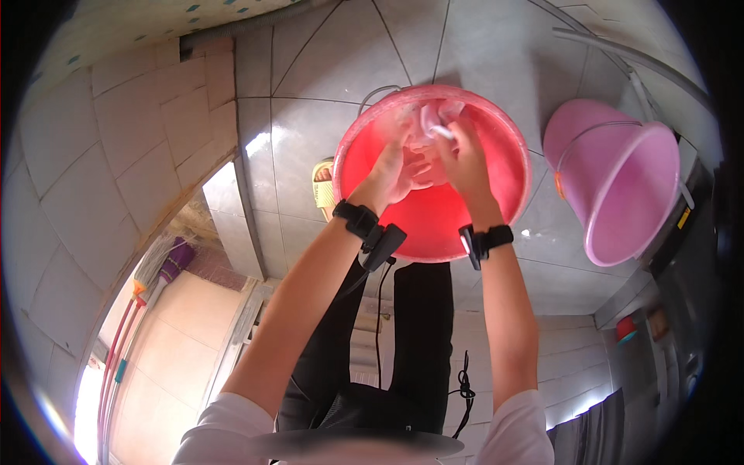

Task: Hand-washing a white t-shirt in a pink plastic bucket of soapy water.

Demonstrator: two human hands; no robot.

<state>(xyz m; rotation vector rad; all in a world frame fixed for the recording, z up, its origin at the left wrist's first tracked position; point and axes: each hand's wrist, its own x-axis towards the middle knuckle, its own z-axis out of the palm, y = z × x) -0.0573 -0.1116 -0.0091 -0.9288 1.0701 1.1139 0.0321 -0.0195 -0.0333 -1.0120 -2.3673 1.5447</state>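
Both of my hands reach into a red plastic bucket [421, 226] that stands on the grey tiled floor between my feet and the far wall. My left hand [401, 174] is inside it with spread fingers, palm partly turned up, close to a wet, light pinkish cloth [433, 116]. Whether it grips the cloth is unclear. My right hand [465, 157] is bent over a small white object [443, 132] between its thumb and fingers, beside the cloth. What the object is cannot be made out. Dark straps with small devices sit on both wrists.
A pink plastic bucket [630, 192] with a wire handle lies tilted at the right. A yellow slipper [323, 189] on a foot shows left of the red bucket. Mops [154, 261] lean at the lower left. A grey hose [628, 58] runs along the upper right.
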